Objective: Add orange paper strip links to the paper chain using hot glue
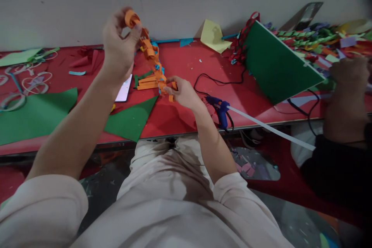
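An orange paper chain (150, 50) with small blue bits along it stretches between my two hands above the red table. Its upper end, a rolled orange loop, is pinched by my left hand (120, 42), raised near the wall. Lower and to the right, my right hand (183, 92) grips the chain's other end between thumb and fingers. Several orange paper strips (147, 82) lie just left of that end. Beneath my left forearm is a lit phone (124, 90), partly covered. Right of my right hand rests a blue glue gun (219, 108) with a long white glue stick.
Green sheets (37, 114) cover the table's left front, beside white paper rings (35, 83). A green board (279, 62) leans on the right before a heap of coloured paper (319, 42). A black cord (221, 81) crosses the table. Another person's arm (345, 93) is at far right.
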Tool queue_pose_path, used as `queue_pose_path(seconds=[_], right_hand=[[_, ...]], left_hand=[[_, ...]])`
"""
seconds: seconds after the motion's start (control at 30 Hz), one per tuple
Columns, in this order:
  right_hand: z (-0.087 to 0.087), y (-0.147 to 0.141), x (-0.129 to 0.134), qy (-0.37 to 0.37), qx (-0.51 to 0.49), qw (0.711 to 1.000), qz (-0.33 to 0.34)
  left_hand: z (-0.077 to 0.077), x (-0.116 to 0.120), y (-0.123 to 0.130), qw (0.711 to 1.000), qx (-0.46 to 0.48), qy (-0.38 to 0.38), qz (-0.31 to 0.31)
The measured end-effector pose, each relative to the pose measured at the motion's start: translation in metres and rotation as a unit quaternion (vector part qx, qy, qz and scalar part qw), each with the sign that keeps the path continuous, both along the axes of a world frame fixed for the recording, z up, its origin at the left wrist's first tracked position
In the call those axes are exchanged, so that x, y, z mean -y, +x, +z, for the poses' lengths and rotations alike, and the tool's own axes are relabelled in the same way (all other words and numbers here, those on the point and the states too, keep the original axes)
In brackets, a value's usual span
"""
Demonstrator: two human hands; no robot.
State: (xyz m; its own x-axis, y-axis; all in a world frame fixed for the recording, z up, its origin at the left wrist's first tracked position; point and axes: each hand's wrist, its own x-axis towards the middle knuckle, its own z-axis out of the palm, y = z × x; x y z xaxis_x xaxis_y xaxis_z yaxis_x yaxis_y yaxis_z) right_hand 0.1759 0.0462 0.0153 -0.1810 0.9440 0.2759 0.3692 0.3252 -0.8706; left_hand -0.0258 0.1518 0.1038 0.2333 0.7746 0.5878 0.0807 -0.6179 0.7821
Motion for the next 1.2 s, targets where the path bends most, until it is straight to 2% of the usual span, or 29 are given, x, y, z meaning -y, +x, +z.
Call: queue_pose_path(seconds=[0.07,0.23,0.37,0.43,0.53,0.63,0.7,0.8,0.93,1.0,1.07,1.13,1.2], right_hand=[[0.002,-0.003,0.000,0.017,-0.006,0.999,-0.051],[0.011,-0.008,-0.007,0.068,-0.078,0.992,-0.067],[0.022,-0.008,-0.002,0.081,-0.056,0.986,-0.132],[0.029,-0.008,0.005,0.098,-0.045,0.984,-0.144],[0.038,-0.007,0.014,0.111,-0.050,0.984,-0.128],[0.042,-0.005,0.017,0.102,-0.060,0.986,-0.121],[0.041,-0.006,0.015,0.089,-0.048,0.989,-0.104],[0.034,-0.013,0.014,0.061,-0.032,0.995,-0.068],[0.025,-0.023,0.013,0.057,-0.065,0.992,-0.086],[0.023,-0.023,0.012,0.050,-0.085,0.992,-0.073],[0.021,-0.020,0.011,0.024,-0.092,0.995,-0.032],[0.019,-0.016,0.011,0.002,-0.087,0.996,-0.002],[0.018,-0.013,0.012,0.004,-0.071,0.997,0.001]], left_hand=[[-0.009,0.011,0.009,0.999,0.015,-0.046,-0.021],[-0.022,0.043,0.030,0.999,-0.017,-0.038,-0.027],[-0.029,0.053,0.032,0.998,-0.019,-0.061,-0.013],[-0.034,0.056,0.029,0.995,-0.034,-0.087,-0.037],[-0.038,0.065,0.023,0.991,-0.054,-0.109,-0.059],[-0.039,0.071,0.019,0.990,-0.053,-0.127,0.013],[-0.040,0.070,0.019,0.988,-0.047,-0.138,0.050],[-0.044,0.065,0.021,0.988,-0.030,-0.138,0.066],[-0.045,0.064,0.021,0.994,-0.012,-0.076,0.082],[-0.041,0.067,0.020,0.997,-0.005,-0.028,0.073],[-0.037,0.071,0.018,0.999,0.006,0.000,0.045],[-0.034,0.072,0.016,0.999,0.038,-0.014,0.015],[-0.035,0.069,0.015,0.995,0.085,-0.051,-0.008]])
